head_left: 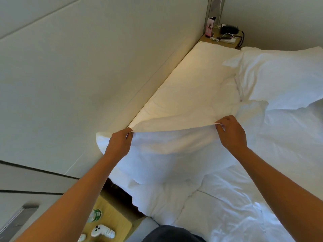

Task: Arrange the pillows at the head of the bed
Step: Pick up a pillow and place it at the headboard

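Nearest the camera, two bare forearms are reaching out over the rumpled sheet. Below them on the left, a nightstand is holding a bottle and a white controller.

The left hand and right hand are each pinching the top edge of a white pillow, fingers and thumb curled tight on the cloth, so the case is stretching taut between them. The pillow is hanging part-lifted at the near corner of the bed, beside the headboard, with its lower bulk sagging onto another pillow beneath.

It is looking light, soft and floppy; the filling is slumping downward, so a grip on the case alone is likely to let the body swing and bunch. Taking hold at the two top corners, or scooping under the bulk, seems the surer hold. Nothing here is fragile or slippery.

Farther on, the duvet is lying crumpled across the mattress, and beyond it a far nightstand is carrying a phone and cables.
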Demonstrator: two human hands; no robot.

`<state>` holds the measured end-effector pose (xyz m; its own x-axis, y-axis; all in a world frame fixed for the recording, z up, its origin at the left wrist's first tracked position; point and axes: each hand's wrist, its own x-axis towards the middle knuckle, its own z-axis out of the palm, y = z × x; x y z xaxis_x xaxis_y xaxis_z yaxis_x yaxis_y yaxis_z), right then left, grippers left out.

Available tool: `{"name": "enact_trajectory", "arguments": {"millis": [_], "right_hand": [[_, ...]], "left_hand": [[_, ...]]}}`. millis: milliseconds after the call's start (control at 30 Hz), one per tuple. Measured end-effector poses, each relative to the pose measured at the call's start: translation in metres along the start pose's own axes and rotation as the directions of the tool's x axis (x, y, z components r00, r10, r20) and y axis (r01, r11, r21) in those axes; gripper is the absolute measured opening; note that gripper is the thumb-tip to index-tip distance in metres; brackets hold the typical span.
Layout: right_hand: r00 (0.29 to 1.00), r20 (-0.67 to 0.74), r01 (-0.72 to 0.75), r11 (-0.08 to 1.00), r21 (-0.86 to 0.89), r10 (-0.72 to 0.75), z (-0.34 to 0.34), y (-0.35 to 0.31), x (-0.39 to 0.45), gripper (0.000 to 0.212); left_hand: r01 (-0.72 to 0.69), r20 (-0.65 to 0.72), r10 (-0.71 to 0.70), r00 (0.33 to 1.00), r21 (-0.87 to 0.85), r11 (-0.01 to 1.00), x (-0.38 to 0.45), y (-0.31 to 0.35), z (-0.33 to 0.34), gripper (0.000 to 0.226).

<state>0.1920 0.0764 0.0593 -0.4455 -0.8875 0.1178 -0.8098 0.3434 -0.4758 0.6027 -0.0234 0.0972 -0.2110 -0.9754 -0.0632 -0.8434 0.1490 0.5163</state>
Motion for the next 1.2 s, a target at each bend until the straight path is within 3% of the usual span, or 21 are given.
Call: {"name": "enact_trajectory", "arguments": {"millis": [300, 667, 800, 967, 1200], "right_hand": [[0.992, -0.041, 0.123, 0.988, 0.098, -0.12, -0.002, -0.001, 0.017, 0.017], [0.978, 0.083, 0.199, 0.977, -0.082, -0.192, -0.009, 0.001, 0.041, 0.023], [0.993, 0.031, 0.11, 0.992, 0.062, -0.112, -0.005, -0.005, 0.047, 0.019], [0.993, -0.049, 0.117, 0.959, 0.259, -0.109, -0.009, -0.028, 0.066, 0.013], [0.975, -0.122, 0.213, 0.945, 0.249, -0.187, -0.017, -0.051, 0.083, 0.012]], "left_hand": [[0.042, -0.036, -0.038, 0.999, 0.107, 0.993, 0.003, 0.01, -0.003, 0.029], [-0.012, -0.026, 0.016, 1.0, 0.13, 0.991, 0.029, 0.007, -0.001, 0.029], [-0.024, -0.043, 0.028, 0.999, 0.104, 0.994, 0.031, 0.004, -0.003, 0.025], [0.048, -0.076, -0.039, 0.996, 0.118, 0.992, 0.034, 0.004, -0.01, 0.035], [0.089, -0.153, -0.075, 0.985, 0.082, 0.993, 0.028, 0.007, -0.029, 0.032]]}}
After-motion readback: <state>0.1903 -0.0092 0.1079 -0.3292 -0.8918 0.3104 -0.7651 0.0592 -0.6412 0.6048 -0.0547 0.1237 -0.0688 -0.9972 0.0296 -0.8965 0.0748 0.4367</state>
